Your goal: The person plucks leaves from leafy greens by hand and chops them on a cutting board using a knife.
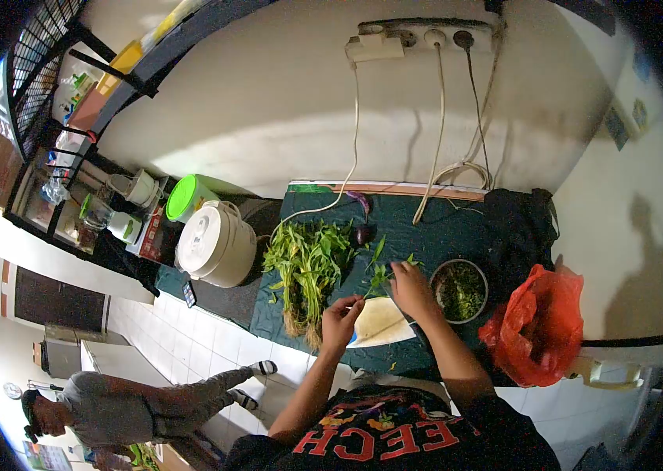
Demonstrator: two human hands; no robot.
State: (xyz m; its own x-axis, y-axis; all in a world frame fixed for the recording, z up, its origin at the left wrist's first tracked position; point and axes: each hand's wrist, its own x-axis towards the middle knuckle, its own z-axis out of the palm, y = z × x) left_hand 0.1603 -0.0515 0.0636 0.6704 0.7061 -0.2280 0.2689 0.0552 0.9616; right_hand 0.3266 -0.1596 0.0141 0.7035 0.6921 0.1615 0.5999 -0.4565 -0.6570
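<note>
My left hand is closed in a pinch on the thin stem of a green leafy sprig, above a pale cutting board. My right hand is at the sprig's leaves with its fingers drawn together; exactly what they grip is too small to tell. Left of my hands lies a big bunch of leafy greens with its roots toward me. A metal bowl of picked greens stands right of my right hand. Behind the sprig lies a purple eggplant.
A white rice cooker and a green-lidded container stand at the left. A red plastic bag is at the right edge. Cables hang from a wall socket strip. Another person stands at lower left.
</note>
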